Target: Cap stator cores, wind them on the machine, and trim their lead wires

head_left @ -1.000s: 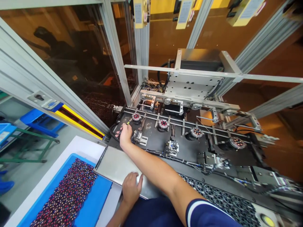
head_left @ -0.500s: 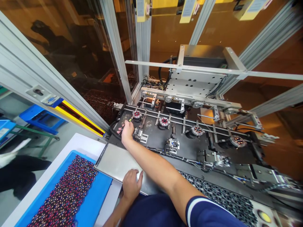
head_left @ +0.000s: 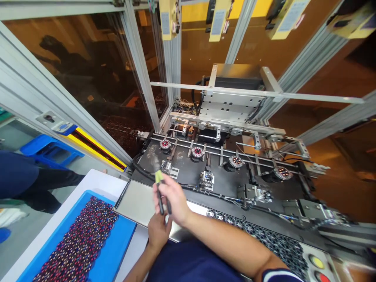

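My right hand (head_left: 174,197) is closed around a pair of pliers (head_left: 159,177) with green and black handles, held over the bare metal tray (head_left: 133,197) in front of me. The jaws point away toward the machine and are blurred. Just below the handle ends, my left hand (head_left: 158,232) rests at the tray's near edge, thumb apart from the fingers; its fingertips are partly hidden. Beyond the pliers, round parts with red and copper-coloured spots sit in fixtures along the machine bed, among them the leftmost part (head_left: 165,145) and its neighbour (head_left: 197,152).
A blue tray (head_left: 125,239) full of round coil-like parts stands on a white table at left. Rows of dark ring parts (head_left: 273,243) lie at right, by a yellow button (head_left: 316,261). Metal posts frame the machine. A person in dark clothes (head_left: 17,176) stands at far left.
My right hand has drawn back from the leftmost fixture toward me, bringing the pliers over the metal tray. My left hand stays near the tray edge. The view has shifted slightly.
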Tool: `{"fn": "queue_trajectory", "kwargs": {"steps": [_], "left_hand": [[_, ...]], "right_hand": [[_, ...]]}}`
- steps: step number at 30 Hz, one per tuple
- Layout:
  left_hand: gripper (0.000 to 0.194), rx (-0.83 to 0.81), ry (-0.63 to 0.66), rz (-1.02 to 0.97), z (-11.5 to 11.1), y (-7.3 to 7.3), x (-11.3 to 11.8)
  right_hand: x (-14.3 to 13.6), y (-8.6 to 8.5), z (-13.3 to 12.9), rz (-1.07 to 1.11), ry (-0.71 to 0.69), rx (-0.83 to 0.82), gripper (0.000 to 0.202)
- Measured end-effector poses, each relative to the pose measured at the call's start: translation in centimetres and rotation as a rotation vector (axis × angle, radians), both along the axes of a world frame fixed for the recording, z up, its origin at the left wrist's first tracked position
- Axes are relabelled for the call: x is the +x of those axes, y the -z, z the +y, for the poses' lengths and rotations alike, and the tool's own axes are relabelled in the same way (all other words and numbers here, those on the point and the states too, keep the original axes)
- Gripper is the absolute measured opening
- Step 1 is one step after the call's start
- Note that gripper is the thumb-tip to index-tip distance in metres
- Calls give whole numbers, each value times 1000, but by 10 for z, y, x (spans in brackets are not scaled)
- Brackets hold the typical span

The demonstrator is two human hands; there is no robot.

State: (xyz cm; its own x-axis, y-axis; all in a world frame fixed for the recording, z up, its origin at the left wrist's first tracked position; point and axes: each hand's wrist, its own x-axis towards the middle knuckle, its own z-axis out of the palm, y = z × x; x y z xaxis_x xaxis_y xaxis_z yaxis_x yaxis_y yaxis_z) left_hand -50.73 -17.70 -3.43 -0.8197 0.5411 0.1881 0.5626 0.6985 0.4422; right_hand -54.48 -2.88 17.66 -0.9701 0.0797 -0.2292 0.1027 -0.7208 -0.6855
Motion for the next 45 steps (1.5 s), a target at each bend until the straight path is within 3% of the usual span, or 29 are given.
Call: {"fn": "queue_trajectory", "kwargs": {"steps": [5,10,19,35,38,40,45], "left_hand": [[24,24,-69,119,9,-17,1],[22,13,-49,178,14,-26,-1],[21,-16,-29,192,14,-24,-2],[24,-18,-29,220,13,-21,-4],[25,-20,-27,221,13,-21,-4],[27,-23,-27,223,12,-22,-4],[28,-43,-25,205,9,-20,-4]], "right_hand": [[-14,43,58,-160,376,21,30],[-33,65,67,-254,517,-16,21],[-47,71,69,-337,605,-84,20],[-56,68,76,-360,622,-118,23],[-48,55,70,-283,549,-121,23],[-25,39,63,-198,407,-126,25],[82,-4,69,92,-203,-84,38]]}}
